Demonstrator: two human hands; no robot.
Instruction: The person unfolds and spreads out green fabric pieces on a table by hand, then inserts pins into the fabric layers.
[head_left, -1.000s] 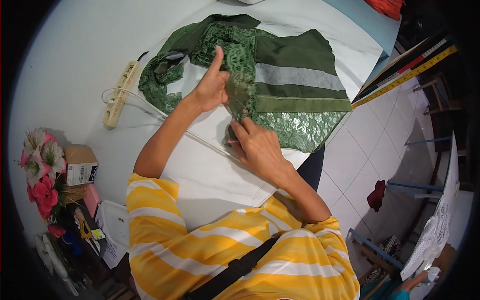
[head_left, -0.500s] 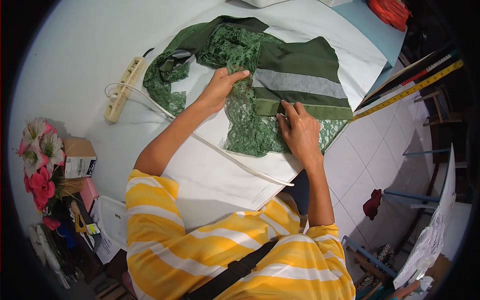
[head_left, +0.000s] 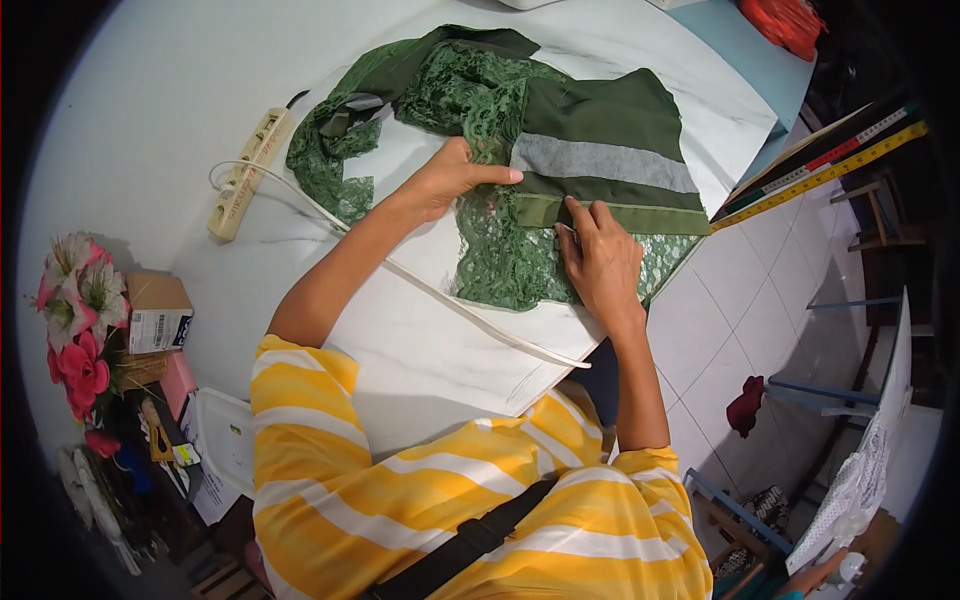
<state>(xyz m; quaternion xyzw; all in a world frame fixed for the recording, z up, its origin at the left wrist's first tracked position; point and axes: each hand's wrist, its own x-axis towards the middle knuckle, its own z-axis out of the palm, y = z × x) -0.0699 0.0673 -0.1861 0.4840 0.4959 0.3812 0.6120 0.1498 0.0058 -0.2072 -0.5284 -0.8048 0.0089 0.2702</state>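
Observation:
Green lace fabric [head_left: 505, 260] lies bunched on the white marbled table [head_left: 430, 350], joined to a darker green plain piece [head_left: 600, 105] that has a grey strip [head_left: 610, 163] across it. My left hand [head_left: 450, 180] grips the lace at the left edge of the plain piece, its thumb on top pointing right and its other fingers under the cloth. My right hand [head_left: 600, 255] pinches the lighter green band at the bottom of the plain piece between thumb and fingers.
A power strip [head_left: 250, 175] with a white cable [head_left: 480, 325] running over the table is at the left. Flowers [head_left: 80, 330] and a cardboard box [head_left: 158, 310] stand further left. At the right are a yellow measuring tape [head_left: 820, 177] and a red bag [head_left: 783, 25].
My right hand has moved from the lower lace up and right onto the band. My left thumb, raised before, now presses on the cloth. The plain piece lies flatter.

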